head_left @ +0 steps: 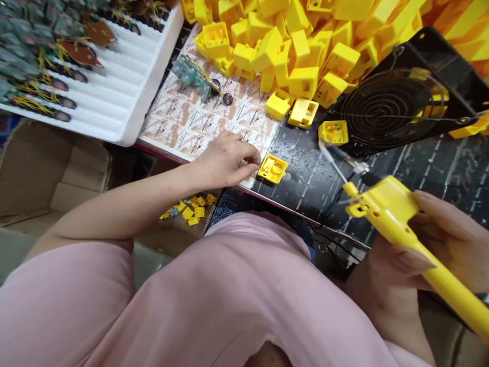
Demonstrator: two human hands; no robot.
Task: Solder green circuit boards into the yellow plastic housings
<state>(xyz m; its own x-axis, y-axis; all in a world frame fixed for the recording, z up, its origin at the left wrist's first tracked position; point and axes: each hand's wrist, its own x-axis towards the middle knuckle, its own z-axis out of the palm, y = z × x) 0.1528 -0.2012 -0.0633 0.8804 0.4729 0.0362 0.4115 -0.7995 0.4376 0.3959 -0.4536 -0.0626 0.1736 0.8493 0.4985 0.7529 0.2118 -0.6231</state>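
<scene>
Gripping yellow tool (391,206) with right hand (453,242), right of yellow housing (272,168), with left hand (228,160) nearer, just left, hold unclear.

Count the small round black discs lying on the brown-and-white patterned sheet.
2: one disc beside the grey-green circuit boards, the other disc just past it, nearer the bare left hand. More may be hidden under the boards.

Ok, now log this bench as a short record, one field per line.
Left hand: beside an open, square yellow plastic housing; contact unclear
Right hand: gripping a long, metal-tipped yellow tool
Upper left of picture: ribbed white foam tray bearing wired circuit boards
Far side: heap of boxy yellow plastic casings
Right of picture: square black wire-grilled fan
</scene>
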